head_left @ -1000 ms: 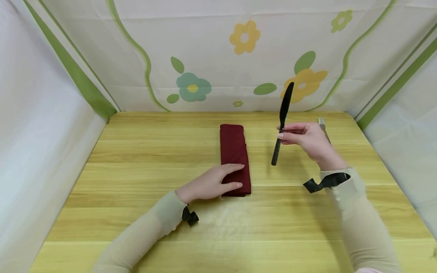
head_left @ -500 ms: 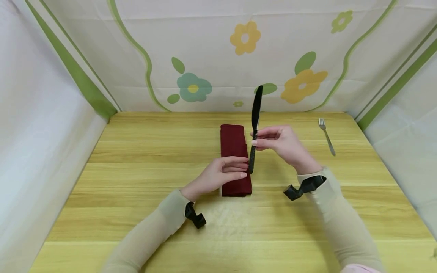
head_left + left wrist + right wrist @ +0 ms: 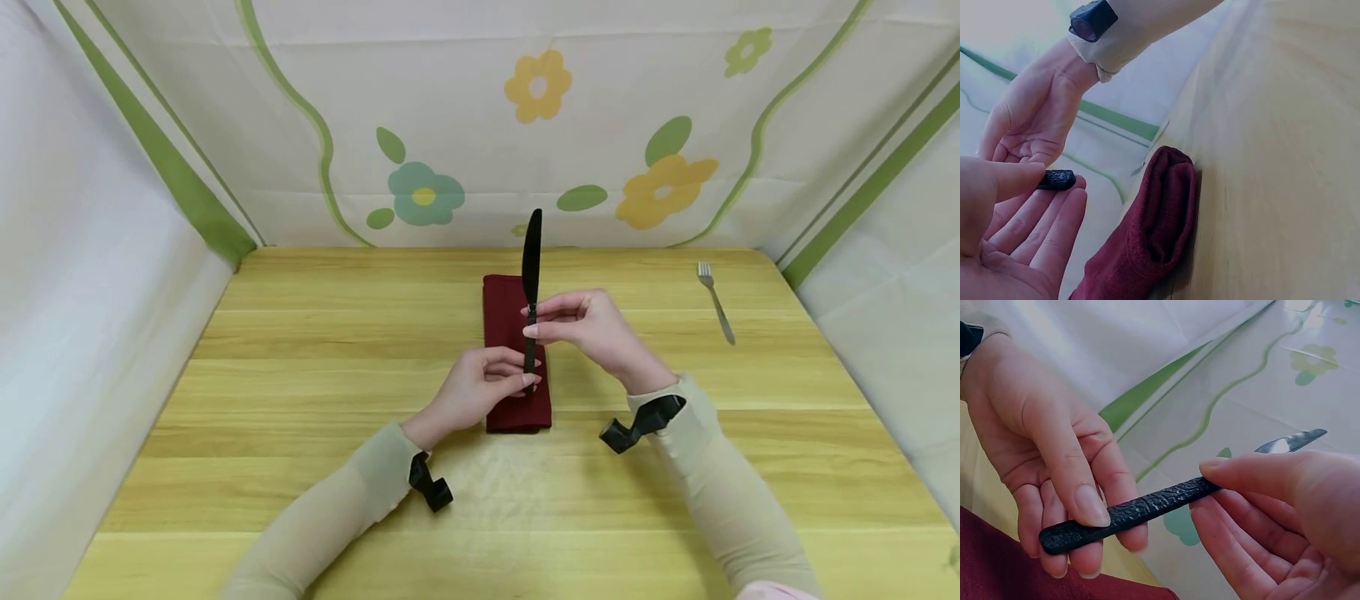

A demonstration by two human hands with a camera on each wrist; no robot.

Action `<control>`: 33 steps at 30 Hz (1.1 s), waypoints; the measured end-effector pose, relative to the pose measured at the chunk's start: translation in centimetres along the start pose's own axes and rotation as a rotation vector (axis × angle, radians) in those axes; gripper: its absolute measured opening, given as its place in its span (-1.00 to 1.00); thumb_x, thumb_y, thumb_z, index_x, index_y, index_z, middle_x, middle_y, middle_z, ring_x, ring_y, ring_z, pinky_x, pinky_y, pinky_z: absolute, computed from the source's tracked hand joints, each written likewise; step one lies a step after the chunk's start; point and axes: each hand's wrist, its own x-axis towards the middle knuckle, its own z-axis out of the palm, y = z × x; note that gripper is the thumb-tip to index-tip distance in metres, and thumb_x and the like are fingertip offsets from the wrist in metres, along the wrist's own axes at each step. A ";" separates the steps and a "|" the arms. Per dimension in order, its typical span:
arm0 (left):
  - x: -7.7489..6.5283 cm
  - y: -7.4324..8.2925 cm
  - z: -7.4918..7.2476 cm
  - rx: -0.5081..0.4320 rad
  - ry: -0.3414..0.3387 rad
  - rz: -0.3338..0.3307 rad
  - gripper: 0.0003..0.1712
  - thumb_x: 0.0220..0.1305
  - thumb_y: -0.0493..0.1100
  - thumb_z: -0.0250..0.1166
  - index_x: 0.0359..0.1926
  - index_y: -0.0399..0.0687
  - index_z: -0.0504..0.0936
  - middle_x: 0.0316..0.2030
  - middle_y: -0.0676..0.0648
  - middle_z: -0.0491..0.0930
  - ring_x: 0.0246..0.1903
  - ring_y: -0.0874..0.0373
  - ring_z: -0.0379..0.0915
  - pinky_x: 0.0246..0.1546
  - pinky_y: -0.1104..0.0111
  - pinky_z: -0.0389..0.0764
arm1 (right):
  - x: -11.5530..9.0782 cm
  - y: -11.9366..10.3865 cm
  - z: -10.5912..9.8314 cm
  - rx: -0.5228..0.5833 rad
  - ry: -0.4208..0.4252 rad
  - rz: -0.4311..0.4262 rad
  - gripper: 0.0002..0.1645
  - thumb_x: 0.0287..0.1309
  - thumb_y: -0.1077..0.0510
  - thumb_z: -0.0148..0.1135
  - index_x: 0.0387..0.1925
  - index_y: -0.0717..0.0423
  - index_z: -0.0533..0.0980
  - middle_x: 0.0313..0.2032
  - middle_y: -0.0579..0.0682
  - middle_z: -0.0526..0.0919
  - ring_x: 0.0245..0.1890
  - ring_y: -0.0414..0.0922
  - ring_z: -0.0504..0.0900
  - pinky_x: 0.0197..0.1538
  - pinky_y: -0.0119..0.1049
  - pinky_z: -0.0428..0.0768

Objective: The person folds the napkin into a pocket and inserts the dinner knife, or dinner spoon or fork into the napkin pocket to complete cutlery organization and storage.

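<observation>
A black table knife (image 3: 531,258) with a textured handle (image 3: 1154,503) is held above a folded dark red cloth napkin (image 3: 504,308), its blade pointing away toward the back. My right hand (image 3: 600,333) pinches it between thumb and fingers where handle and blade meet. Near the handle's end, my left hand (image 3: 472,392) grips it too, thumb on top and fingers beneath, as the right wrist view shows. In the left wrist view only the handle's end shows past the left thumb, and the rolled edge of the napkin (image 3: 1163,212) lies below the hand.
A metal fork (image 3: 718,308) lies on the wooden table (image 3: 337,333) at the back right. A white curtain with printed flowers (image 3: 480,108) stands behind the table, and plain white sheets (image 3: 97,250) line both sides.
My right hand has carried the knife leftward from beside the napkin to above it. My left hand has lifted from the napkin and taken hold of the knife's handle end.
</observation>
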 end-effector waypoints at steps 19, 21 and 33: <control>-0.2 -0.2 0.3 0.115 -0.020 0.035 -0.76 0.35 -0.22 0.41 -0.04 -0.27 0.72 -0.24 0.01 0.77 -0.27 0.14 0.72 -0.22 0.27 0.72 | 0.6 -2.0 -0.9 0.135 0.128 -0.129 -0.70 0.28 0.29 0.39 0.00 0.38 0.66 -0.14 0.08 0.76 -0.28 0.01 0.78 -0.06 -0.07 0.70; -0.2 -0.2 0.3 0.119 -0.020 0.038 -0.77 0.35 -0.22 0.41 -0.04 -0.26 0.72 -0.24 0.02 0.77 -0.27 0.15 0.72 -0.23 0.27 0.72 | 0.6 -2.1 -0.8 0.139 0.125 -0.122 -0.69 0.28 0.31 0.37 0.01 0.42 0.64 -0.16 0.08 0.77 -0.28 0.01 0.78 -0.07 -0.04 0.70; -0.4 -0.3 -0.2 0.163 -0.041 0.041 -0.54 0.34 -0.02 0.43 0.19 -0.08 0.67 0.01 0.08 0.70 0.01 0.21 0.63 0.07 0.28 0.61 | 0.8 -1.8 -1.3 0.255 0.176 -0.195 -0.89 0.27 0.37 0.36 -0.17 0.25 0.68 -0.26 0.08 0.76 -0.40 -0.07 0.74 -0.18 -0.11 0.73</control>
